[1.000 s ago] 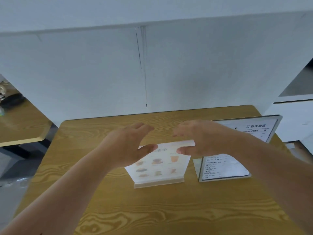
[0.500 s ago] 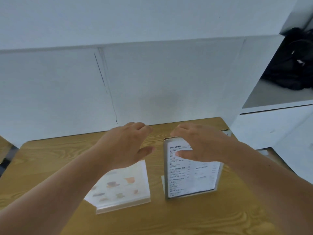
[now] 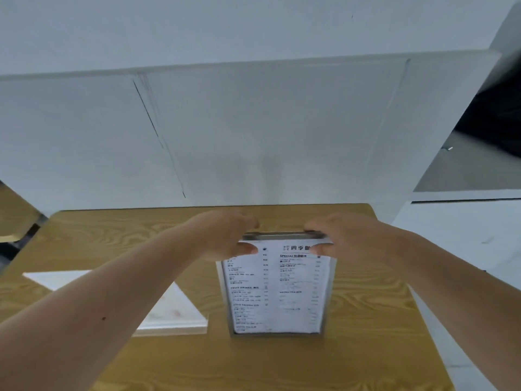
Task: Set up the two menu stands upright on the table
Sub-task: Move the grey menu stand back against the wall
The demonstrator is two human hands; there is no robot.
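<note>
A tall menu stand [image 3: 277, 289] with a printed drinks list stands upright on the wooden table [image 3: 282, 362], right of centre. My left hand [image 3: 225, 238] grips its top left corner, and my right hand [image 3: 338, 238] grips its top right corner. The second menu stand [image 3: 174, 311], white with faint drink pictures, sits to the left on its clear base, partly hidden behind my left forearm. The frame does not show whether this one is upright or tilted.
A white partition wall [image 3: 253, 136] rises right behind the table's far edge. Another wooden table [image 3: 11, 218] shows at the far left. A white counter [image 3: 465, 235] lies to the right, close to the table's right edge.
Both hands moved from hovering over the picture menu to the text menu and closed on its top corners. The view swung right, so the picture menu now lies at the left.
</note>
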